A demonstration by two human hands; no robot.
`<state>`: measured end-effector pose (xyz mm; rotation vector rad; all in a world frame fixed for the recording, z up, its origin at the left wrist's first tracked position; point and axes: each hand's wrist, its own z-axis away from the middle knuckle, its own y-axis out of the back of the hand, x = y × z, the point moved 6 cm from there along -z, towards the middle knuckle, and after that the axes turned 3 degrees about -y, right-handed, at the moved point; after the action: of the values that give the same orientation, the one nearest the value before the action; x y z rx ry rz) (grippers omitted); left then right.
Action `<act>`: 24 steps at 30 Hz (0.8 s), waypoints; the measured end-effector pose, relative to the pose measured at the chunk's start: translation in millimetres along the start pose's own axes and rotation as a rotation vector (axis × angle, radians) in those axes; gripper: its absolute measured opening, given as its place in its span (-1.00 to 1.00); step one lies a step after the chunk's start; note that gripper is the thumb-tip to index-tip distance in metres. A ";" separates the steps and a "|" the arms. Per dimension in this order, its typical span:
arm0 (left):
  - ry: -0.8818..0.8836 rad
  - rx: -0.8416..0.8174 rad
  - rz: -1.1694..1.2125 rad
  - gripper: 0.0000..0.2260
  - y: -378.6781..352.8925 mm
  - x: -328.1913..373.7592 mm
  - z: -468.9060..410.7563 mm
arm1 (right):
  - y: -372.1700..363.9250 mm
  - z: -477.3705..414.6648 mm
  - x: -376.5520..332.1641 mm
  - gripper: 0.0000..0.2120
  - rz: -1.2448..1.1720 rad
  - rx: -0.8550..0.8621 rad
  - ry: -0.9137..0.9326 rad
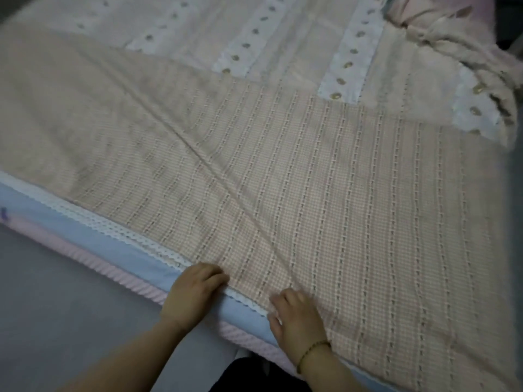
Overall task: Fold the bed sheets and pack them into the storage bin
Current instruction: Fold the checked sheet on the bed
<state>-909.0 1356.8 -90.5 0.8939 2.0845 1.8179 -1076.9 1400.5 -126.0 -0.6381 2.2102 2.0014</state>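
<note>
- Under and beyond both hands, the bed [74, 250] is seen to fill most of the view, its pink ribbed edge running just left of the left hand.
- Ahead of the hands, the checked sheet [311, 207] is spread flat over the bed, with one long diagonal crease [198, 161] rising away from between the hands.
- Far beyond the hands, a lace-striped cover [246, 46] lies partly under the sheet's far edge.
- Far ahead and to the right of the right hand, a crumpled blanket [441, 32] is heaped.
- Just left of the left hand, a blue layer [127, 244] is exposed below the sheet's lace trim [113, 230].
- The left hand [195, 290] is set on the sheet's near hem with its fingers bent over it; whether the cloth is pinched cannot be told.
- The right hand [297, 321] is laid nearly flat on the sheet beside the trim, fingers relaxed, nothing gripped.
- On the right wrist a beaded bracelet [311, 352] is worn.
- The task is judged to be at an early stage: the sheet is laid out and being squared at the hem, further folds are still needed, and no storage bin is in view, so packing is wholly left.
</note>
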 end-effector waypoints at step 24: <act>-0.148 0.064 0.089 -0.81 70.9 -281.3 46.6 | -74.3 -155.9 -192.8 -0.90 0.049 0.174 0.065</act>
<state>-642.0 1234.3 -91.9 1.1189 2.0510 1.6793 -842.5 1292.2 -108.1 -0.6432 2.4256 1.8073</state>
